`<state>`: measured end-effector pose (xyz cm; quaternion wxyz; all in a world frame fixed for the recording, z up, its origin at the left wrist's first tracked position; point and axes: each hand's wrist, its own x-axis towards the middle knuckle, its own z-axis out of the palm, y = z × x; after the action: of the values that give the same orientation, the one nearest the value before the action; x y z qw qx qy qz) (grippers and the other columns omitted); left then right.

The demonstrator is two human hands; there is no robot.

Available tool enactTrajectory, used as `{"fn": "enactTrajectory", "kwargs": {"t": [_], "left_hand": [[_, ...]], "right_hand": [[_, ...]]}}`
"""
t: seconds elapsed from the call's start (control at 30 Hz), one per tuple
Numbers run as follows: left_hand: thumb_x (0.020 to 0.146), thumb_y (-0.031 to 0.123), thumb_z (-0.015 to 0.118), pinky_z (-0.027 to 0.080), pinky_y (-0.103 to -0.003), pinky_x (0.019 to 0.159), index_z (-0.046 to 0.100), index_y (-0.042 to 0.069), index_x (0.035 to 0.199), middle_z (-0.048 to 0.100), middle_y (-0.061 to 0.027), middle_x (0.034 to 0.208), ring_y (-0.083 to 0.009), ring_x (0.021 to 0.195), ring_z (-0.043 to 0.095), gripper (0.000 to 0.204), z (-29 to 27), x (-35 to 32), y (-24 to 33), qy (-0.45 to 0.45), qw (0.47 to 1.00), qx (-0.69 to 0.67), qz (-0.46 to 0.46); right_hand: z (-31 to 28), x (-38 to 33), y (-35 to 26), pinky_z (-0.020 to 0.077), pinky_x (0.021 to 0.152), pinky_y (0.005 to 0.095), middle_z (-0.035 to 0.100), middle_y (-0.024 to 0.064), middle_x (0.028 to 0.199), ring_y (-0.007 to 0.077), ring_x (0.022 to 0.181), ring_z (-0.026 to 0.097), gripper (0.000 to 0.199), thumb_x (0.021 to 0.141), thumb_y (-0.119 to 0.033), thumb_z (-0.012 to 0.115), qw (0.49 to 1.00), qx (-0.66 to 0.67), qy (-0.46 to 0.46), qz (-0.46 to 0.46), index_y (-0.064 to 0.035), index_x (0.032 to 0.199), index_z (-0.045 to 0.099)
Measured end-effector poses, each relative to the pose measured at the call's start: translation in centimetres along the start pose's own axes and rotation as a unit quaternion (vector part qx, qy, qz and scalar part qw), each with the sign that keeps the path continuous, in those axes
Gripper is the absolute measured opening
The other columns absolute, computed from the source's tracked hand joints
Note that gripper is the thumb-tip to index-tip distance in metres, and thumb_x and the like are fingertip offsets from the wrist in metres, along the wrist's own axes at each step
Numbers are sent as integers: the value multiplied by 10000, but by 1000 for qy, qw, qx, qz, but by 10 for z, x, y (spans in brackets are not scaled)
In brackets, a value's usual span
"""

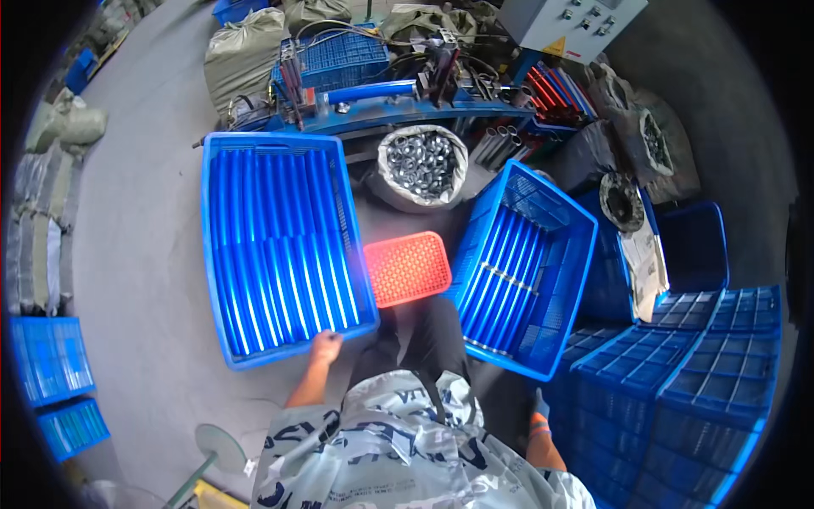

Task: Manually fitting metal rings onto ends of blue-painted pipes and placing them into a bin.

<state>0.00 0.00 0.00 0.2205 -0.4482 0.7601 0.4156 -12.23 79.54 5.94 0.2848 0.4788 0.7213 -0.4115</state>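
Observation:
My left hand (pixel 326 346) is closed at the near rim of the large blue crate (pixel 292 351) on the left. Two rows of shiny blue tubes (pixel 284 254) lie side by side inside that crate. Low on the right, my right hand (pixel 540 409) wears a grey-blue glove with an orange cuff. It hangs beside the near corner of a second blue crate (pixel 570 318), and its fingers are mostly hidden. Several more blue tubes (pixel 509 284) rest in that tilted crate. A red plastic basket (pixel 409 270), seen bottom up or empty, sits between the crates.
A sack of metal rings (pixel 421 163) stands ahead, before a blue workbench (pixel 398 114) bearing one blue tube (pixel 370 92). A grey control box (pixel 572 25) rises behind. Stacked blue crates (pixel 670 365) crowd the right side. A round-topped stand (pixel 222 448) is at lower left.

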Motion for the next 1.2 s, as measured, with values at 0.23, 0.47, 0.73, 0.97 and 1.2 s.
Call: {"fn": "enactTrajectory", "kwargs": {"t": [0.23,0.47,0.73,0.97,1.2], "left_hand": [[949,240,784,644,-421,899,891,53,1057,869,-161,983,-284,949,836,240,-18,96,49,37,991,-121,35],[903,185,780,639,-389,825,884,7,953,854,-137,884,-235,845,815,212,45,56,80,9,957,-286,-39],[910,141,773,650,-392,802,872,-14,1018,857,-151,914,-252,828,824,214,59,105,193,46,941,-309,-131],[975,190,806,670,-435,860,866,-21,1116,870,-183,1015,-299,911,851,261,91,261,418,98,889,-380,-237],[920,506,960,647,-434,1006,834,-23,1282,857,-206,1198,-307,1114,832,653,-3,301,663,131,913,-300,-242]], "right_hand": [[185,14,-262,600,760,401,842,122,1075,220,944,773,748,1130,-704,647,979,-22,-92,-178,-5,1280,867],[274,-42,-550,540,733,333,790,71,1009,158,773,676,609,1159,-590,678,929,-27,-166,-329,-2,1251,808],[308,41,-741,575,824,357,823,104,1132,168,876,707,667,1138,-588,727,919,-130,-177,-328,36,1369,786],[397,295,-943,609,676,392,866,112,1146,242,794,795,649,1133,-648,669,855,-409,-231,-221,-64,1395,780],[521,340,-1069,602,586,448,863,110,1048,230,728,797,597,1078,-649,748,698,-590,-393,-99,-154,1408,798]]}}
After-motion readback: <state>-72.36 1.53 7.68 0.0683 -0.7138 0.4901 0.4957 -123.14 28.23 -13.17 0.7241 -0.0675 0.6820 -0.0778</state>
